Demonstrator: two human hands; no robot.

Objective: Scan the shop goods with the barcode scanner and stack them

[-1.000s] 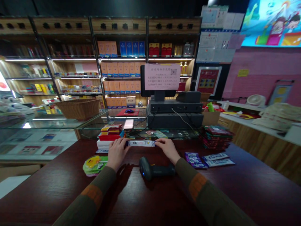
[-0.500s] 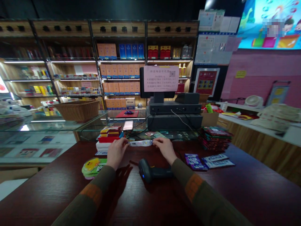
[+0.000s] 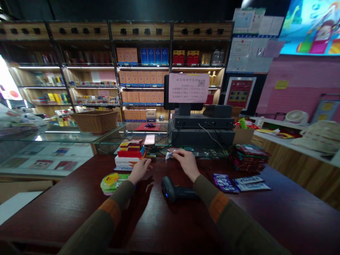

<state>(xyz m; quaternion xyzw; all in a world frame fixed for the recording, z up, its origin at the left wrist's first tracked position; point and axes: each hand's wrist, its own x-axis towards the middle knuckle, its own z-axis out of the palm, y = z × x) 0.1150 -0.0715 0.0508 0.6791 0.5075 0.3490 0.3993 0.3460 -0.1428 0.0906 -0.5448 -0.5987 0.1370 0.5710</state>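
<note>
My right hand [image 3: 186, 162] pinches one end of a narrow white packet [image 3: 169, 155] with dark print; the packet hangs tilted from the fingertips, partly hidden. My left hand [image 3: 140, 170] is apart from it, fingers curled together with nothing visible in them. That hand is close to a stack of red and white boxes or packs [image 3: 130, 154] and a green and yellow package [image 3: 113, 180]. Between my forearms lies a black barcode scanner [image 3: 170, 189] with a blue light. Right of it are a purple packet [image 3: 225, 183] and slim white-blue packets [image 3: 252, 182].
A tall stack of dark red and green packs [image 3: 249, 157] stands at the right. Beyond the brown table [image 3: 159, 226] are a cash register [image 3: 203, 129], a sign-covered monitor [image 3: 188, 88] and a wicker basket [image 3: 95, 121] on the glass counter. Stocked shelves line the back.
My left hand has let go of its end of the white packet and moved nearer to me. The right hand keeps the packet, which now tilts down. The view has shifted slightly left.
</note>
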